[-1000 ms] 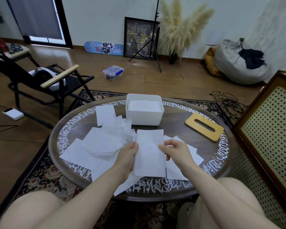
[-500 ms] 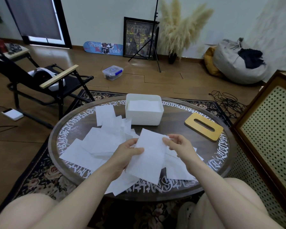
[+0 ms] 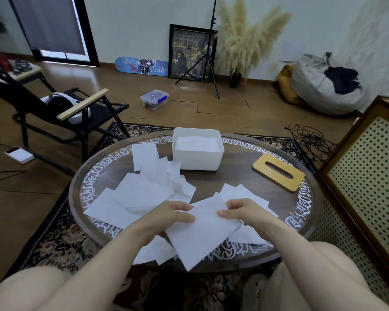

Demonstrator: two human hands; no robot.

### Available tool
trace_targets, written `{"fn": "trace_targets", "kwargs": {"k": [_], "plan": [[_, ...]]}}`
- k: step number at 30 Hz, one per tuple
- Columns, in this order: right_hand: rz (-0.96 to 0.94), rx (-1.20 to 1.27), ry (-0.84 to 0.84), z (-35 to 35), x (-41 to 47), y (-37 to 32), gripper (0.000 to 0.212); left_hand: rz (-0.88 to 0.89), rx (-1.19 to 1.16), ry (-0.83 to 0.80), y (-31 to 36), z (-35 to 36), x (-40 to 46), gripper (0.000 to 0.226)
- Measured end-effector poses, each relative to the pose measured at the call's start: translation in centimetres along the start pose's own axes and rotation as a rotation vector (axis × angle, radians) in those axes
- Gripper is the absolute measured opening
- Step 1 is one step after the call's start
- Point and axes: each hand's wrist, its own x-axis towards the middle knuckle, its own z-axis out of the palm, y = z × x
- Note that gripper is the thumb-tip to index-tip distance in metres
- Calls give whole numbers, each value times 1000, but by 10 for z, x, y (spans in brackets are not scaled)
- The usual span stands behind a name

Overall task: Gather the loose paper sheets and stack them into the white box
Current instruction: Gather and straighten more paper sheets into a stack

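Left hand (image 3: 171, 217) and right hand (image 3: 243, 213) pinch tilted paper sheet (image 3: 202, 232) at upper corners, above near tabletop (image 3: 245, 180) edge. White box (image 3: 198, 152) lies straight ahead, far side, roughly equidistant from both hands.

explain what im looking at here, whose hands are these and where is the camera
No machine here: a person wears a wide-angle camera on their head, looking forward and down, so you see their own arms. The left hand and right hand both pinch one paper sheet above the near edge of a round table. More loose sheets lie scattered on the table, mostly to the left. At the far side stands the white box with paper already inside. To its right lies a wooden lid with a slot.
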Motion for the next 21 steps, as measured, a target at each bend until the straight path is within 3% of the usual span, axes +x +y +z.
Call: {"fn": "trace_targets", "kwargs": {"k": [5, 10, 13, 17, 21], "plan": [[-108, 133, 260, -3, 2, 1, 15, 110, 12, 262, -1, -8, 0, 3], [-312, -68, 351, 9, 8, 6, 7, 300, 127, 525, -9, -19, 10, 19], [-350, -151, 376, 18, 12, 13, 16, 323, 117, 527, -15, -21, 14, 20], [-335, -209, 344, 27, 12, 24, 8, 263, 155, 462, -28, -21, 18, 12], [-301, -196, 345, 28, 13, 32, 8, 228, 149, 445, -35, -19, 20, 17]]}}
